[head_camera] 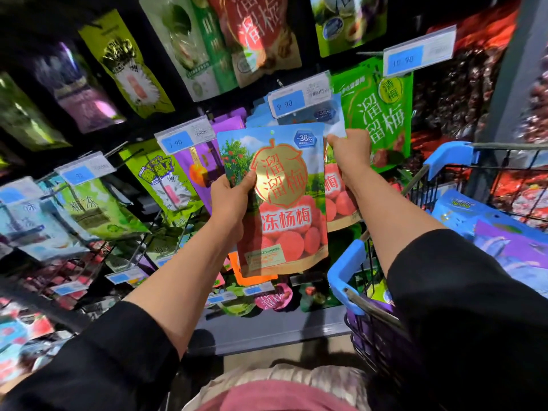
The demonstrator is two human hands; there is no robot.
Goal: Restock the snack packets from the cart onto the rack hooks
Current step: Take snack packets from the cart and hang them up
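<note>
A blue-topped snack packet (278, 203) with red berries and a gold label is held up in front of the rack. My left hand (229, 200) grips its left edge, thumb across the front. My right hand (353, 155) pinches the top corner of a matching packet (338, 200) that hangs behind it, under the 9.90 price tag (299, 97). The hook itself is hidden by the tag and packets. The blue-cornered wire cart (345, 274) stands at the right with purple and blue packets (510, 247) inside.
Rows of hanging packets fill the rack: green packets (376, 114) to the right, purple packets (204, 167) and green packets (166, 179) to the left, more above and below. Price tags (185, 137) jut out on hook ends. A grey base shelf (267, 330) runs below.
</note>
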